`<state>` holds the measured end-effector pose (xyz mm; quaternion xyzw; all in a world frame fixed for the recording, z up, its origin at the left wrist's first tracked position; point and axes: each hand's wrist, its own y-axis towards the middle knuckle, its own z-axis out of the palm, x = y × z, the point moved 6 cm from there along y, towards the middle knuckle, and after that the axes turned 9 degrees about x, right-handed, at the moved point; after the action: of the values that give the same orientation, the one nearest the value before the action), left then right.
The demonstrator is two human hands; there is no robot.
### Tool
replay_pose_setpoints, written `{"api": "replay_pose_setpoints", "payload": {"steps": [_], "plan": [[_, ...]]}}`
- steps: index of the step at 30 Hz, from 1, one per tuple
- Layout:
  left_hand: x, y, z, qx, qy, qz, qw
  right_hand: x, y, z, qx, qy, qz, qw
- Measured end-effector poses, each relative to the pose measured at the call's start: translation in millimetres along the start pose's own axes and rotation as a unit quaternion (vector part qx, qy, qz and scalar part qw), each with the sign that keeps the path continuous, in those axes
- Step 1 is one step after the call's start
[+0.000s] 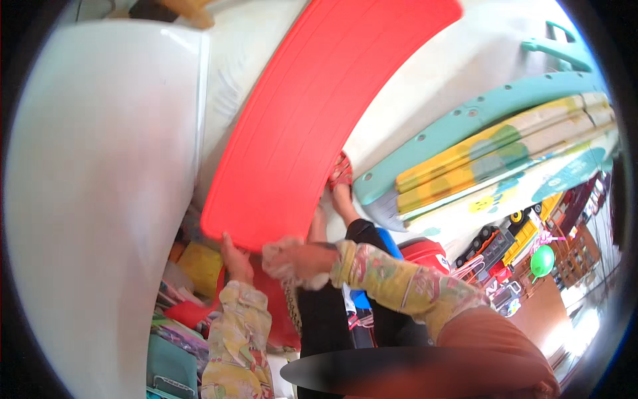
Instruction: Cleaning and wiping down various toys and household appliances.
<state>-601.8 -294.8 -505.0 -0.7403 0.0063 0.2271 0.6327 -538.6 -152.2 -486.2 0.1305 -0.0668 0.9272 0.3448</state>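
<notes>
A long red plastic panel (299,124) with faint lengthwise lines stretches away from me, its near end close to my body. My left hand (238,262) is at the near left corner of this panel, fingers on its edge. At the near right end, my right hand (311,262) holds a crumpled pale cloth (281,257) against or just over the edge. Blur hides the exact contact. My foot in a red patterned slipper (341,172) shows beside the panel's right edge.
A large glossy white surface (109,149) fills the left. At right lie a teal plastic part with holes (438,129) and folded yellow printed mats (498,149). Beyond are a yellow toy truck (528,239) and a green balloon (542,261). Mixed items crowd a yellow object (202,269) at lower left.
</notes>
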Motion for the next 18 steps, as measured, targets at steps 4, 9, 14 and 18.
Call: {"api": "replay_pose_setpoints", "payload": {"steps": [4,9,14,18], "plan": [[-23.9,-24.9,13.3,0.077,-0.023,-0.007,0.997,98.1,-45.8,27.3,-0.133,-0.209,0.176,0.953],[-55.2,-71.0,45.1,0.169,0.024,-0.023,0.985,153.9,-111.9,35.0,-0.189,-0.062,0.047,0.979],[-70.9,-78.5,35.2,0.107,0.096,-0.012,0.99,170.9,-167.7,78.9,-0.327,0.032,0.075,0.942],[-79.8,-73.2,9.7,0.093,0.112,0.006,0.989,156.2,-189.8,101.6,-0.406,0.048,0.093,0.908]]}}
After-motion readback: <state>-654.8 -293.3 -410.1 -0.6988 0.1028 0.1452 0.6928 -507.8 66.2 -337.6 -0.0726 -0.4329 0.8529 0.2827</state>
